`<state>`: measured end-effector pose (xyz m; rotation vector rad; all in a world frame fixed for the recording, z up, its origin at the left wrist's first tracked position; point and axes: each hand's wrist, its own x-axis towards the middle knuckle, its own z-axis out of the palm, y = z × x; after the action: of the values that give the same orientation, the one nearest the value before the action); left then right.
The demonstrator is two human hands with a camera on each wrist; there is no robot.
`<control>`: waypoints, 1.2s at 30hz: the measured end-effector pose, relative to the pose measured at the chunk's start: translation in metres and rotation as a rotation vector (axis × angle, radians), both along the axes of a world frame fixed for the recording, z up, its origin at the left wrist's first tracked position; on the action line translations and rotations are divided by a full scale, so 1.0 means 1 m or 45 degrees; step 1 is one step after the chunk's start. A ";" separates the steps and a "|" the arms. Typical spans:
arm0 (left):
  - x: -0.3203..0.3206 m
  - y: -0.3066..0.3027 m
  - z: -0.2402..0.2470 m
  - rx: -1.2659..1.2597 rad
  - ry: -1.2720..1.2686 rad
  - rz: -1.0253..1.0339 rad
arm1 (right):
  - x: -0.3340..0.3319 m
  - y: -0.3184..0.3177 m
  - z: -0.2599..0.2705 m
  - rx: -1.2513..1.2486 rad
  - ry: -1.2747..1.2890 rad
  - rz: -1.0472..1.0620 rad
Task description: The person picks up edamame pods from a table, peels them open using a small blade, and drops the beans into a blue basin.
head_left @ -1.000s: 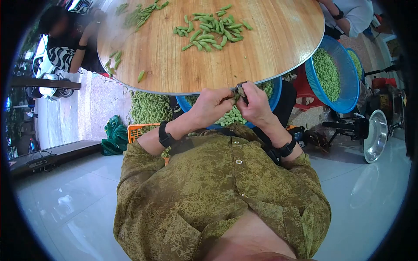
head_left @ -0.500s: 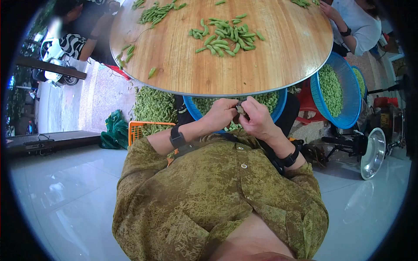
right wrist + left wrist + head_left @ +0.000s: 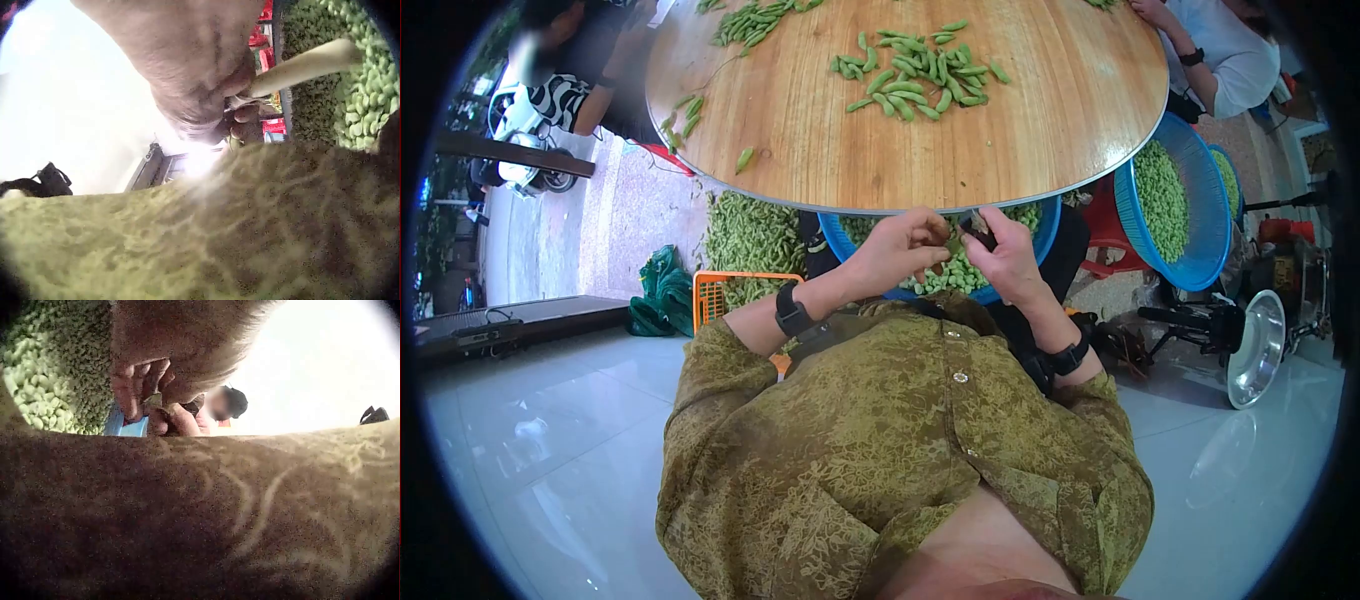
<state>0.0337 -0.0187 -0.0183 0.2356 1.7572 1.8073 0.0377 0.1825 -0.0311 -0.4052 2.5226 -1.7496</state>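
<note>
My left hand [image 3: 900, 248] hovers over a blue basin [image 3: 1050, 232] of shelled green beans [image 3: 960, 278], just below the table edge. Its fingers are loosely curled, with the thumb apart from them. Close beside it, my right hand [image 3: 1010, 262] pinches a small dark object [image 3: 978, 228] between thumb and fingers; its kind is too small to tell. The left wrist view has the left hand's curled fingers [image 3: 134, 394] near the other hand. In the right wrist view, a long pale shape [image 3: 306, 67] crosses in front of the beans.
Green bean pods [image 3: 915, 75] lie in a pile on the round wooden table [image 3: 800, 140]. More pods [image 3: 750, 235] are heaped below at left, behind an orange basket [image 3: 710, 300]. A blue basket [image 3: 1205, 245] of beans and a metal bowl [image 3: 1255, 350] stand at right. Two people sit across.
My hands were together on the small dark thing; now they are slightly apart, and the left fingers have loosened and spread from the thumb. The head view has shifted a little.
</note>
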 end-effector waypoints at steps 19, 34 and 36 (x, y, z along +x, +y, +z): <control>-0.023 -0.120 0.084 -1.492 1.152 -0.251 | -0.014 -0.016 0.016 0.057 0.490 0.265; -0.179 -0.052 0.012 -1.219 1.220 0.440 | -0.010 -0.005 0.015 -0.414 -0.263 0.013; -0.159 -0.047 0.025 -1.050 1.103 0.419 | -0.019 -0.010 0.017 -0.487 -0.296 -0.031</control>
<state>-0.1251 -0.0656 0.0063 0.4373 3.1380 1.0324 0.0192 0.1724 -0.0143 -0.1699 2.0467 -2.1502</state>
